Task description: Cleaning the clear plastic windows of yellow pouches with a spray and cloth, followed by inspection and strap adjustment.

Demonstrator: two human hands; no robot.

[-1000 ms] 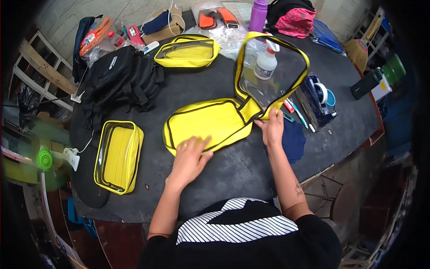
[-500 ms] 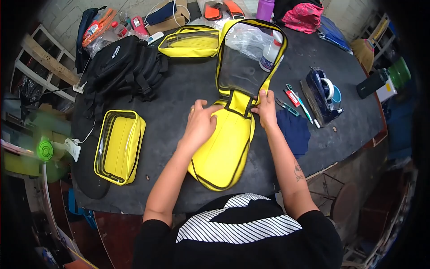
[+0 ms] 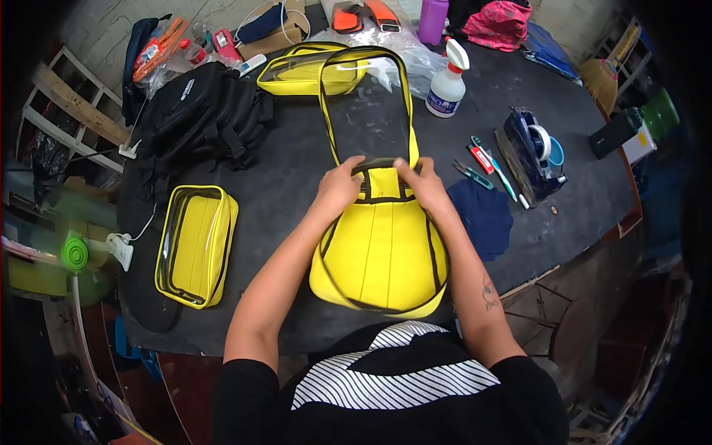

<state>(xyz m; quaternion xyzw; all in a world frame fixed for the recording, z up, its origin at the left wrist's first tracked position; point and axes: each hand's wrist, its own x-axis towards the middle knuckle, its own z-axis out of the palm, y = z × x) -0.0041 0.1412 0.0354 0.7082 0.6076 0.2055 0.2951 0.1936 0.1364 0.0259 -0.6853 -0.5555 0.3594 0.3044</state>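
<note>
A yellow pouch point(image 3: 380, 252) with black piping lies opened out on the dark table in front of me. Its clear lid point(image 3: 371, 122), framed in yellow and black, stretches away from me beyond a narrow yellow hinge strip. At the left end of that strip my left hand point(image 3: 341, 185) is closed on the pouch's edge, fingertips partly hidden behind it. My right hand point(image 3: 420, 182) grips the opposite end, thumb on top and fingers beneath. A second yellow pouch point(image 3: 196, 245) with a clear face rests to the left, and a third yellow pouch point(image 3: 311, 74) lies at the back.
On the left is a black backpack point(image 3: 204, 115). A white spray bottle point(image 3: 446, 89) stands behind the lid. To the right are snips point(image 3: 475, 176), a toothbrush point(image 3: 500, 178), a navy cloth point(image 3: 482, 219) and a dark organizer holding tape point(image 3: 530, 159).
The pouch has turned so it points straight away from me, and its lid has swung left, uncovering the spray bottle. Both hands have shifted to grip either end of the hinge strip.
</note>
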